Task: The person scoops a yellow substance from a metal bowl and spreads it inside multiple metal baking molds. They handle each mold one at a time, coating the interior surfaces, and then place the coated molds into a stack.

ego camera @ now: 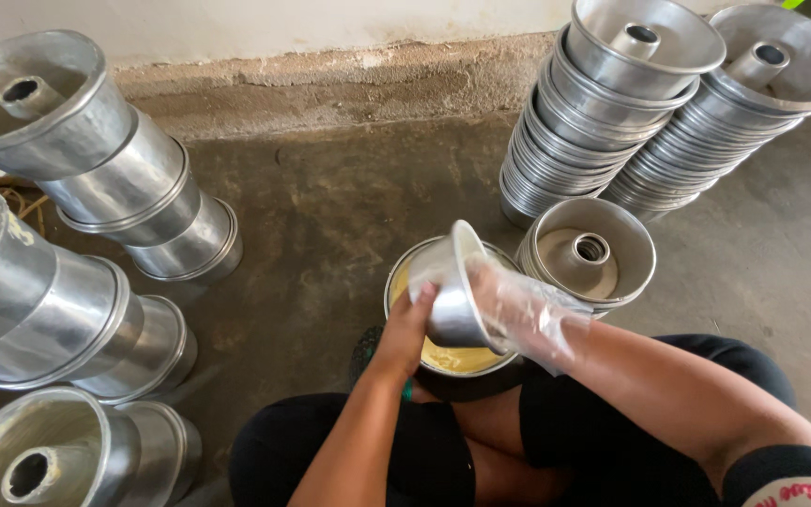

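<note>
My left hand [409, 324] grips the outside of a small aluminium tube cake pan [451, 282], holding it tilted on its side. My right hand [518, 305], covered by a thin clear plastic glove, reaches into the pan's open mouth and touches its inside. Both hands work just above a round metal bowl [404, 272] holding pale yellow paste [452, 357], which rests on the floor between my knees. The pan hides most of the bowl's contents.
A short stack of tube pans [593, 252] stands right of the bowl, with two tall leaning stacks [603, 103] [734, 103] behind it. Nested stacks of pans lie on their sides at the left [96, 160] [39, 300] [58, 455]. The concrete floor [330, 216] meets a wall at the back.
</note>
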